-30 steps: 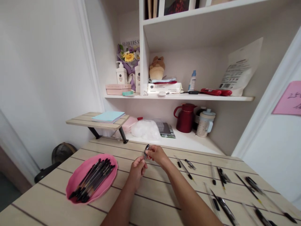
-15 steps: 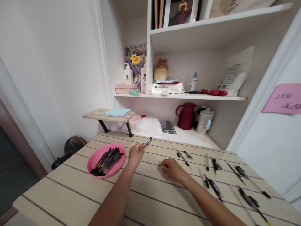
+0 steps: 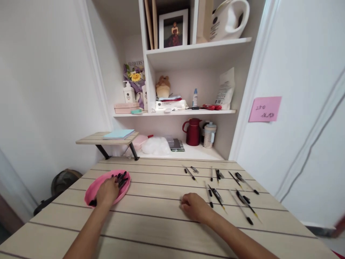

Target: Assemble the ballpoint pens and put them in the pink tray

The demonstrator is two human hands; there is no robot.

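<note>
My left hand (image 3: 107,192) is down in the pink bowl (image 3: 93,187) at the left of the table, over a bunch of black-capped pens (image 3: 122,180). Its fingers are bent down among them, and most of the fingertips are hidden, so I cannot tell whether it grips one. Near the middle, my right hand (image 3: 195,208) rests on the tabletop in a loose fist, with nothing showing in it. To its right lie several groups of pen parts: clear barrels (image 3: 239,203), black caps (image 3: 210,192) and ink refills with yellowish ends (image 3: 219,203).
A small raised stand (image 3: 90,139) with light blue paper (image 3: 119,133) stands at the back left. Behind the slatted table (image 3: 151,223) are a plastic bag (image 3: 156,145), a red jug (image 3: 193,132), a tumbler (image 3: 209,135) and loaded shelves. A pink note (image 3: 265,109) is on the wall.
My left hand has moved left and down into the pink bowl; the pen it held beyond the bowl no longer shows. The right fist stays on the table. The view has turned right.
</note>
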